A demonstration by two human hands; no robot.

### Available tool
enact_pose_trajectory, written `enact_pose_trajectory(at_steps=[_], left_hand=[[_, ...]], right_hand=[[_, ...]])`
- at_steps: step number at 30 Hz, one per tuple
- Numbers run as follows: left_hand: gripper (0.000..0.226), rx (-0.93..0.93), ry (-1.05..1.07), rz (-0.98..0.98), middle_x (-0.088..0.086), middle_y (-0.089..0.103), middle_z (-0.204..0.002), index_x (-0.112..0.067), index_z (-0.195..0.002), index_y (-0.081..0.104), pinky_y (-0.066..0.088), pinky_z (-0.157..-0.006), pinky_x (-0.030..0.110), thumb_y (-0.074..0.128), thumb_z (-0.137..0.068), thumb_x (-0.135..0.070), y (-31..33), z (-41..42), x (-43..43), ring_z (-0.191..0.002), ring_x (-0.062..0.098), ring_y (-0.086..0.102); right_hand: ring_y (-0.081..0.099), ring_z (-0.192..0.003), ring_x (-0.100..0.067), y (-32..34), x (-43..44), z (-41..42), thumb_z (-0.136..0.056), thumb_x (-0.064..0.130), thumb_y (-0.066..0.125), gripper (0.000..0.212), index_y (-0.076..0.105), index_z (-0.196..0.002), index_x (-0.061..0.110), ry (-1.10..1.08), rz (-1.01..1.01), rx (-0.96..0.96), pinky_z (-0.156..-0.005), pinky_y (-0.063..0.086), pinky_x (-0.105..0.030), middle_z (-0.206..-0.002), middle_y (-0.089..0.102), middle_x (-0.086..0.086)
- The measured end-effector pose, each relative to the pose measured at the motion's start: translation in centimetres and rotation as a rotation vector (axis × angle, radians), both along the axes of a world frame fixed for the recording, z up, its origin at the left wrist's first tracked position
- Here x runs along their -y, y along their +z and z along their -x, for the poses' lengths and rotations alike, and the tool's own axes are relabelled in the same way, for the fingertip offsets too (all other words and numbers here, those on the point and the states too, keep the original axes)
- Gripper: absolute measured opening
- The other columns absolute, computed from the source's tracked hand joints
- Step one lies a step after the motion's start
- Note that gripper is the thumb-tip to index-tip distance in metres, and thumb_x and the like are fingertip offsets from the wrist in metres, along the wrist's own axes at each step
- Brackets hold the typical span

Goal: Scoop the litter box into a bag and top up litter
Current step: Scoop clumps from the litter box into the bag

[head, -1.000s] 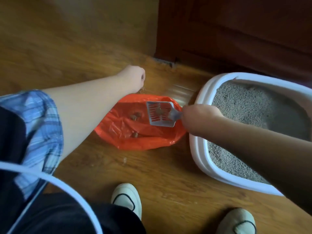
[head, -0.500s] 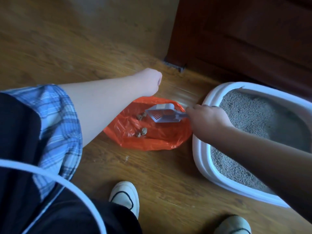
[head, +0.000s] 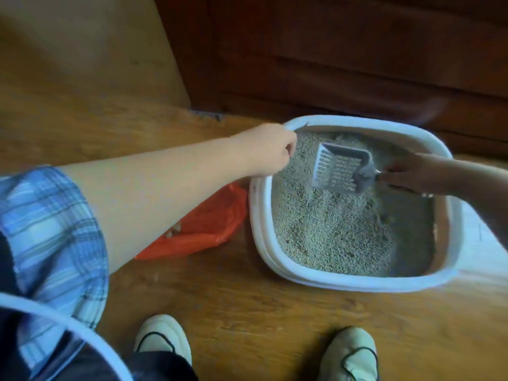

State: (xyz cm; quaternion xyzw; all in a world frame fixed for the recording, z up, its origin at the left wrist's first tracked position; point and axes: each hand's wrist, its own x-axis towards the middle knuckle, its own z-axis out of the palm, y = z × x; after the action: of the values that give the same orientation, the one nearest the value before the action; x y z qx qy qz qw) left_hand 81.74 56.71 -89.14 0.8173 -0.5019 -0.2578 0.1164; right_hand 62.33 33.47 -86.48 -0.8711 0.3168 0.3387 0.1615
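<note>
Just wooden floor (head: 247,312) beneath litter box (head: 259,215)

The litter box (head: 258,215) is white, and its litter (head: 330,232) is speckled grey-beige. Inside the litter box, the scoop (head: 341,169) is pale grey with slotted rows. Left of it, the bag (head: 209,215) is orange. The sleeve (head: 55,229) is blue plaid. The floor (head: 247,312) is amber wood grain, and the shoes (head: 162,336) are cream with black trim.

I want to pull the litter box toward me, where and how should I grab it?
Take the litter box by its broad white rim, one hand on each side, coming from the near edge by the shoes. The rim flares outward like a lip, and the dark wooden panel stands close behind the far edge.
</note>
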Motion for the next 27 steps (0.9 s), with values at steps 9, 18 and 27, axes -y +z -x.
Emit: enact_pose_trajectory(at_steps=[9,18,27], left_hand=[[0.033,0.166,-0.665,-0.268,-0.005,0.058,-0.126,-0.030,-0.123,0.061,0.042,-0.100,0.046,0.043,-0.095,-0.030,-6.4,7.1,1.7,-0.121,0.020,0.048],[0.039,0.333,-0.654,-0.066,-0.006,0.064,-0.111,-0.029,-0.114,0.065,0.039,-0.099,0.043,0.041,-0.085,-0.037,-8.6,6.8,-0.4,-0.109,0.020,0.055],[0.040,0.246,-0.604,0.004,-0.004,0.063,-0.092,-0.024,-0.099,0.067,0.044,-0.093,0.042,0.038,-0.073,-0.030,-9.1,6.6,-0.5,-0.098,0.024,0.058]], right_hand=[[0.055,-0.061,-0.030,-3.0,5.5,6.5,-0.097,0.043,0.056,0.048,0.057,-0.074,0.001,-0.343,0.263,-0.126,-0.062,0.046,-0.034,-0.062,0.054,-0.012],[0.067,-0.093,-0.029,-3.1,4.6,2.1,-0.091,0.035,0.051,0.031,0.065,-0.117,0.026,-0.163,0.529,-0.115,-0.070,0.047,-0.033,-0.107,0.070,-0.004],[0.066,-0.104,-0.028,-3.9,4.9,-3.6,-0.093,0.026,0.047,0.028,0.067,-0.111,0.018,0.183,0.615,-0.102,-0.072,0.045,-0.032,-0.110,0.069,-0.006]])
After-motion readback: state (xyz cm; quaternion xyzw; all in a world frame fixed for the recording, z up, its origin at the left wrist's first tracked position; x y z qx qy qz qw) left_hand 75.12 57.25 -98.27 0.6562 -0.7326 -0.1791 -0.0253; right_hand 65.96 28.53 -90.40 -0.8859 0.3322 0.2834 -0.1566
